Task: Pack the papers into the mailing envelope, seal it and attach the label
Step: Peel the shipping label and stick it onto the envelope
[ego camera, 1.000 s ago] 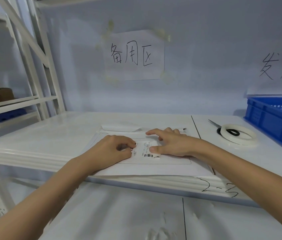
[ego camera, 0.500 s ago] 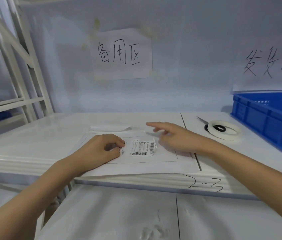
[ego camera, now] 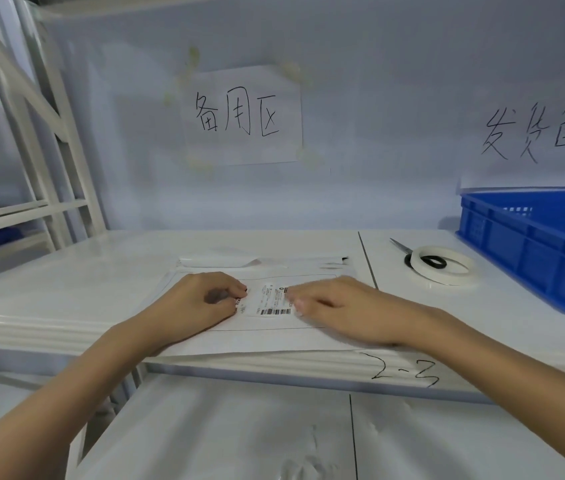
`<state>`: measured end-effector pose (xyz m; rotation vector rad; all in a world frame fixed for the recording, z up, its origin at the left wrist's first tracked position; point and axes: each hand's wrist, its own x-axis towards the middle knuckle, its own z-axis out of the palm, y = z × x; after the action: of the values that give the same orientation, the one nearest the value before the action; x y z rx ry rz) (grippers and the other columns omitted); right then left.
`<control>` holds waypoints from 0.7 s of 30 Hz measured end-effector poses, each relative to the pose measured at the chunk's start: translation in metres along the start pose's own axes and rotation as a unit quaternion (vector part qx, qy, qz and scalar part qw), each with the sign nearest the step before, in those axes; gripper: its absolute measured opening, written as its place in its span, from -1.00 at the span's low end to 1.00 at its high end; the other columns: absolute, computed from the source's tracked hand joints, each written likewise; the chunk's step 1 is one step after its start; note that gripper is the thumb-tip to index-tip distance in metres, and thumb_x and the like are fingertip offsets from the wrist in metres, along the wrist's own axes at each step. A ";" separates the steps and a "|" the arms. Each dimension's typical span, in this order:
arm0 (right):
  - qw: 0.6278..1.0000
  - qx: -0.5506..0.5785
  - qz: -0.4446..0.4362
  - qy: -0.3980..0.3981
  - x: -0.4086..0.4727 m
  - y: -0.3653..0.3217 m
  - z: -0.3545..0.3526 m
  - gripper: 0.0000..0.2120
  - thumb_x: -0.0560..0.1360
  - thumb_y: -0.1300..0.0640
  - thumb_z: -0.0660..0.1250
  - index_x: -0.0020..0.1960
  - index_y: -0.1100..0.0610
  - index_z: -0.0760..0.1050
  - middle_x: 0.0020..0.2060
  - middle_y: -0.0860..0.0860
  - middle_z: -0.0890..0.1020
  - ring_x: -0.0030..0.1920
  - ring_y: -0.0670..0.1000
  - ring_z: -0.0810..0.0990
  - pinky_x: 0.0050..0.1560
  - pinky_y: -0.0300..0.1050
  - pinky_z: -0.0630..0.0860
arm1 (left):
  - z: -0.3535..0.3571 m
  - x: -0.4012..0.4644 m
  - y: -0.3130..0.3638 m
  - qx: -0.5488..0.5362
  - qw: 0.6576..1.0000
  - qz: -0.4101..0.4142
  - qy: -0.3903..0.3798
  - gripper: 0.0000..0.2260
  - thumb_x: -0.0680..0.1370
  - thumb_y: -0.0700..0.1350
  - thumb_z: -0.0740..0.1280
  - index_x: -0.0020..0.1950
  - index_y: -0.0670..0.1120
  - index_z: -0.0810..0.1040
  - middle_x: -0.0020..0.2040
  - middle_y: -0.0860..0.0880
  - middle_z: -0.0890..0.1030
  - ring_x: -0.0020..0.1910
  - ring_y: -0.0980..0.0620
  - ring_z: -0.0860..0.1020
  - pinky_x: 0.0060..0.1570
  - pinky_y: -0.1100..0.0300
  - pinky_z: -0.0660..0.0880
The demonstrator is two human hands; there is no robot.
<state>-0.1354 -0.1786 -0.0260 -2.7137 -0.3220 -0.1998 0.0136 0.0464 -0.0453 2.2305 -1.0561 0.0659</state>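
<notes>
Left hand [ego camera: 201, 299] curled, fingertips on the label [ego camera: 272, 301]; right hand [ego camera: 336, 304] flat, covering its right edge; envelope [ego camera: 274, 337] beneath

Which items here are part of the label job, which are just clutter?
In the job:
label
envelope
left hand
right hand

Lying about:
tape roll
scissors
blue crate
backing strip
wall signs
</notes>
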 end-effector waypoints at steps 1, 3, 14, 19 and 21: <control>0.999 0.012 0.015 0.026 0.002 0.004 -0.004 -0.71 0.65 0.05 0.14 0.22 0.12 0.55 0.13 -0.09 0.63 0.12 -0.17 0.52 0.23 -0.23 0.38 | -0.001 0.001 0.000 0.002 1.000 0.000 -0.002 -0.81 0.53 -0.15 0.34 0.01 0.12 0.66 0.10 0.30 0.62 0.14 0.30 0.54 0.21 0.35 0.41; 0.997 0.019 0.045 0.057 0.005 0.011 -0.010 -0.69 0.61 0.18 0.18 0.31 0.06 0.52 0.18 -0.13 0.58 0.04 -0.32 0.51 0.08 -0.52 0.33 | -0.004 0.003 0.003 0.027 0.999 0.008 -0.017 -0.86 0.54 -0.09 0.34 -0.01 0.14 0.64 0.09 0.28 0.63 0.13 0.26 0.55 0.23 0.29 0.43; 0.990 -0.018 0.069 0.118 0.008 0.030 0.003 -0.78 0.51 0.16 0.23 -0.18 0.32 0.44 -0.27 0.14 0.49 -0.25 0.04 0.40 -0.21 -0.06 0.36 | 0.029 0.036 0.106 0.245 0.963 0.023 -0.110 -0.55 0.55 0.25 0.19 -0.25 -0.11 0.52 -0.28 -0.04 0.57 -0.28 -0.01 0.49 -0.28 0.13 0.38; 0.990 0.024 0.086 0.110 0.007 0.035 0.004 -0.82 0.49 0.33 0.11 -0.20 0.28 0.46 -0.25 0.12 0.56 -0.24 0.08 0.45 -0.23 -0.03 0.43 | 0.040 0.052 0.114 0.141 0.973 -0.051 -0.177 -0.54 0.54 0.24 0.22 -0.33 -0.11 0.47 -0.49 -0.01 0.52 -0.59 0.04 0.44 -0.38 0.22 0.46; 0.990 0.028 0.087 0.109 0.008 0.036 0.005 -0.80 0.52 0.33 0.09 -0.19 0.29 0.46 -0.24 0.13 0.56 -0.27 0.04 0.42 -0.26 -0.06 0.39 | 0.037 0.056 0.112 0.100 0.972 -0.079 -0.198 -0.56 0.54 0.22 0.26 -0.33 -0.12 0.44 -0.47 0.01 0.50 -0.60 0.06 0.43 -0.46 0.27 0.45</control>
<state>-0.1186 -0.2070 -0.0418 -2.6146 -0.0260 -0.4263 -0.0364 -0.0637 0.0042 2.5709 -1.1097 -0.3734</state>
